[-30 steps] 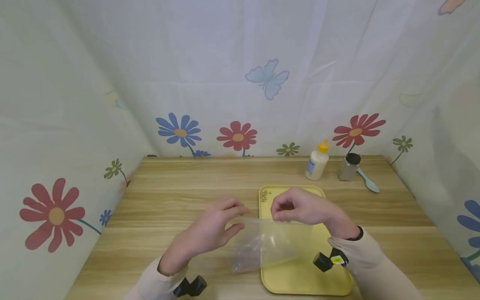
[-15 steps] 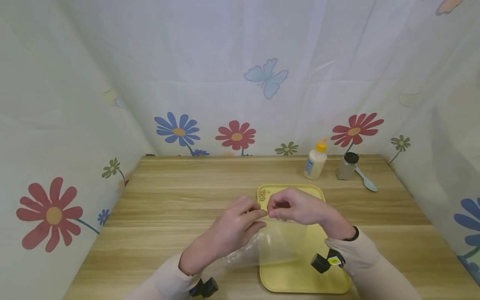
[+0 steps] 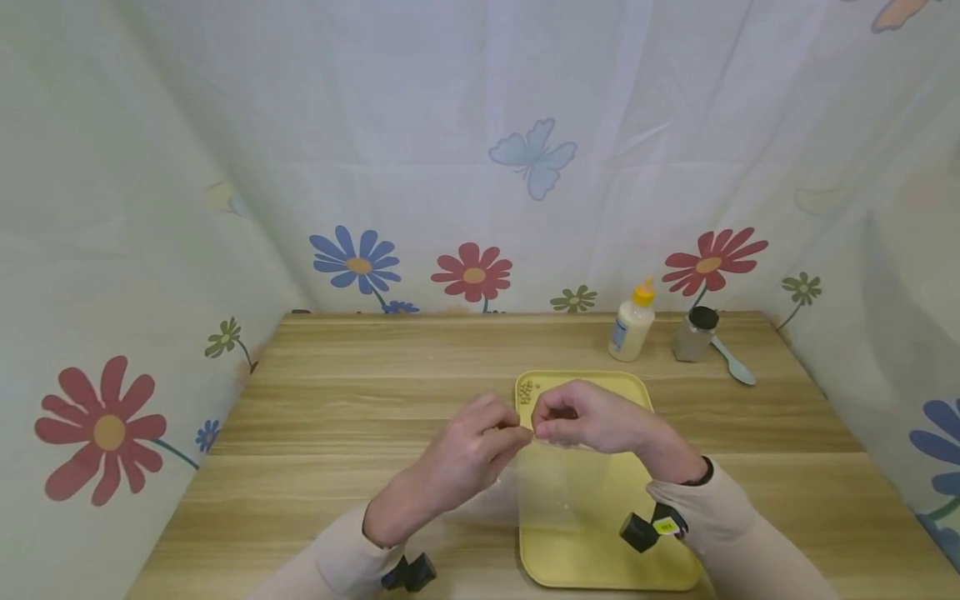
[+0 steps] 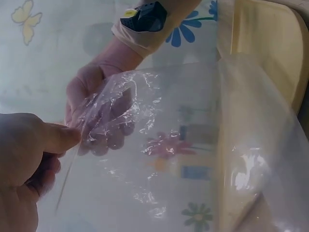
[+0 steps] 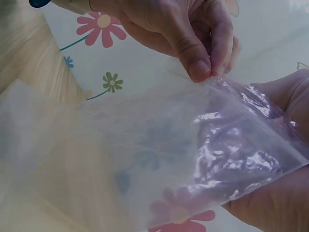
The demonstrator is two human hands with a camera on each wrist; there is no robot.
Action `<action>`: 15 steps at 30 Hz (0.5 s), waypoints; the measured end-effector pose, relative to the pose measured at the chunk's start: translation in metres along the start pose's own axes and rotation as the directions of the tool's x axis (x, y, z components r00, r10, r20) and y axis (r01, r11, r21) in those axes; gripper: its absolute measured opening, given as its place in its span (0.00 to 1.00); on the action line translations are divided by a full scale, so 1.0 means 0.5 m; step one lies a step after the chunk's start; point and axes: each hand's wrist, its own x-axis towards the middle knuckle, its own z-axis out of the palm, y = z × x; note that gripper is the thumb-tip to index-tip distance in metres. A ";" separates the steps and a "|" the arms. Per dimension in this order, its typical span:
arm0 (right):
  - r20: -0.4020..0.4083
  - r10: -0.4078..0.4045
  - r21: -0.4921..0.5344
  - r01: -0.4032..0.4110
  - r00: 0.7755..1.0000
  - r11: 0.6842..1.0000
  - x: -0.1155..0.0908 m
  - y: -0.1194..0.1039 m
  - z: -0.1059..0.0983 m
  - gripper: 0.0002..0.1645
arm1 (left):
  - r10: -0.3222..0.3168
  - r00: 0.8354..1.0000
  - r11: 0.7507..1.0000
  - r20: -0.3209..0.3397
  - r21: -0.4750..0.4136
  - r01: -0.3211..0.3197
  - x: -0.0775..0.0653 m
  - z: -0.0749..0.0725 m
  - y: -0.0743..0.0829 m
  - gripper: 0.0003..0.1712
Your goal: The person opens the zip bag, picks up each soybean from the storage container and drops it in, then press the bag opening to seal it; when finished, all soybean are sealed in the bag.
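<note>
A clear, thin plastic bag (image 3: pixel 558 496) hangs between my two hands, over the left part of the yellow tray (image 3: pixel 600 567). My left hand (image 3: pixel 468 450) pinches its top edge between thumb and finger. Right beside those fingertips, my right hand (image 3: pixel 592 418) pinches the same edge. In the left wrist view, the right hand's fingers (image 4: pixel 115 137) show through the shiny film. The right wrist view has the left thumb (image 5: pixel 199 67) at a corner of the bag, where a narrow strip runs along the rim.
Small beige pieces (image 3: pixel 526 392) lie in the tray's far left corner. Behind the tray stand a white bottle with a yellow cap (image 3: pixel 632 329) and a clear jar with a black lid (image 3: pixel 695 335). A pale blue spoon (image 3: pixel 735 364) lies beside the jar.
My left hand has moved right and grips the bag's edge beside the right hand; one second ago it was apart from it with fingers loose. The right hand has kept its pinch.
</note>
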 end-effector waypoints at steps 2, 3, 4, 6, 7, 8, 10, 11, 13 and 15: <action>-0.010 0.006 -0.008 -0.006 1.000 1.000 0.000 0.000 0.000 0.10 | 0.013 1.000 1.000 0.002 0.003 -0.013 0.000 0.000 0.000 0.03; -0.017 0.009 -0.018 -0.009 1.000 1.000 0.000 -0.001 0.000 0.10 | 0.026 1.000 1.000 0.002 0.006 -0.026 0.000 0.000 0.000 0.03; -0.025 0.010 -0.035 -0.011 1.000 0.999 0.000 -0.001 -0.001 0.09 | 0.039 0.999 0.999 0.001 0.010 -0.039 0.001 0.000 0.001 0.03; -0.042 0.009 -0.077 -0.012 0.999 0.997 0.000 -0.003 -0.001 0.08 | 0.067 0.998 0.998 0.002 0.019 -0.067 0.002 0.002 0.002 0.04; -0.050 0.005 -0.113 -0.011 0.999 0.994 0.000 -0.004 0.000 0.08 | 0.076 0.997 0.997 0.005 0.027 -0.076 0.003 0.002 0.004 0.05; -0.060 -0.007 -0.158 -0.002 0.998 0.987 0.000 -0.005 0.001 0.07 | 0.082 0.997 0.996 0.013 0.034 -0.082 0.003 0.003 0.005 0.05; -0.084 -0.036 -0.268 0.012 0.996 0.963 0.001 -0.010 0.004 0.07 | 0.096 0.995 0.994 0.022 0.049 -0.097 0.003 0.006 0.012 0.06; -0.106 -0.046 -0.323 0.009 0.993 0.946 0.002 -0.011 0.004 0.07 | 0.103 0.994 0.993 0.031 0.050 -0.105 0.002 0.006 0.017 0.07; -0.174 -0.070 -0.419 -0.009 0.982 0.908 0.000 -0.014 0.000 0.07 | 0.120 0.992 0.991 0.048 0.059 -0.123 0.002 0.007 0.031 0.08; -0.246 -0.079 -0.464 -0.046 0.966 0.885 -0.004 -0.016 -0.008 0.08 | 0.139 0.988 0.988 0.071 0.049 -0.143 0.002 0.006 0.046 0.09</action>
